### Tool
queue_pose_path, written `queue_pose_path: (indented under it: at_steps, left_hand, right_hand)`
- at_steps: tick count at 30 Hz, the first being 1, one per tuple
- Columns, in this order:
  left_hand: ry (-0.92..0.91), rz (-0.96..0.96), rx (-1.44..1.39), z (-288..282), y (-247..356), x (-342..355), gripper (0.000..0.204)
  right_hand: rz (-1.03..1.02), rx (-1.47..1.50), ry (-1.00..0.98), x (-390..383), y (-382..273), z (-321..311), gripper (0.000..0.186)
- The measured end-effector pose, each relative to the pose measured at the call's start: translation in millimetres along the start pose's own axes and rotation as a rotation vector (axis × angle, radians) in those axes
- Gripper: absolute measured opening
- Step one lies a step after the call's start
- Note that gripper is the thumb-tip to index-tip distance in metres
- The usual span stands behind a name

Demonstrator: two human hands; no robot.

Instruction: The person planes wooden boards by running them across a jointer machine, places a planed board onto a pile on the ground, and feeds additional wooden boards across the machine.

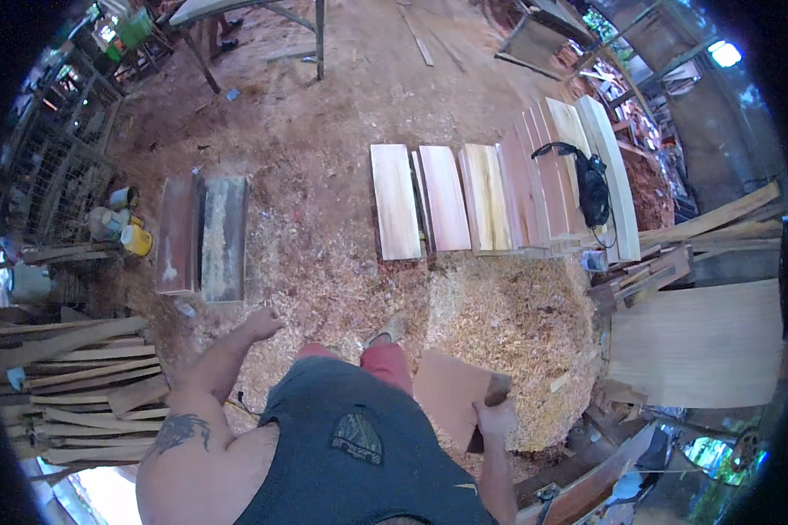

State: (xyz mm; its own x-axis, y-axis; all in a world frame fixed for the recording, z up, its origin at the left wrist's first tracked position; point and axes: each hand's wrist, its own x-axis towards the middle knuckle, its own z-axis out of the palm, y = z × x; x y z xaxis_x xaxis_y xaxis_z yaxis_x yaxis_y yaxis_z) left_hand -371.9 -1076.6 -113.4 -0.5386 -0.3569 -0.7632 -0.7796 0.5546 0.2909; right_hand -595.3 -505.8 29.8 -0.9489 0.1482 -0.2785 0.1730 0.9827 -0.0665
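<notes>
My left hand hangs out beside my red shorts over the shavings, empty, with its fingers loosely apart. My right hand is closed on the edge of a flat reddish-brown board, held low by my right leg, with a darker part along its far right. Ahead to the right lies a row of pale and pinkish planks, with a black bag with a strap on its right end. Two darker boards lie side by side ahead to the left.
Stacked timber is at the lower left, a yellow container beside wire mesh. A large sheet and loose boards line the right side. A table stands at the far left, a person's legs near it.
</notes>
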Motion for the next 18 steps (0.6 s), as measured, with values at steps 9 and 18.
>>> queue_pose_path:
  at_steps: [9, 18]
  left_hand:
    - [0.095, 0.234, -0.143, -56, 165, 62, 0.060]
    - [-0.017, 0.177, -0.050, -108, 169, 206, 0.059]
  right_hand:
    - [-0.188, 0.306, 0.039, 163, -182, -24, 0.077]
    - [-0.012, 0.618, 0.030, 326, -394, 6, 0.079]
